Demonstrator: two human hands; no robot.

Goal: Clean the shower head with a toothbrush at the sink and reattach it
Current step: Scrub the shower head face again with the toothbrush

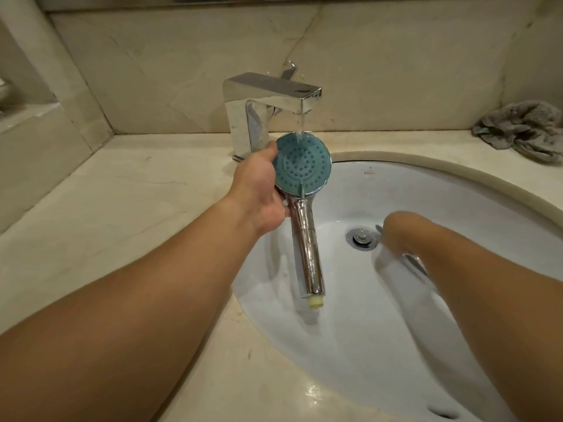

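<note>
- Shower head (302, 162) sat under the tap stream (301, 121), my left hand (259, 190) gripping its rim.
- Right hand (396, 231) blurred; fingers' state unclear.
- Best to tilt the face, rinsing every nozzle.

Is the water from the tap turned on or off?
On. A thin stream runs from the faucet spout onto the top of the blue shower head, which the left hand holds over the sink.
</note>
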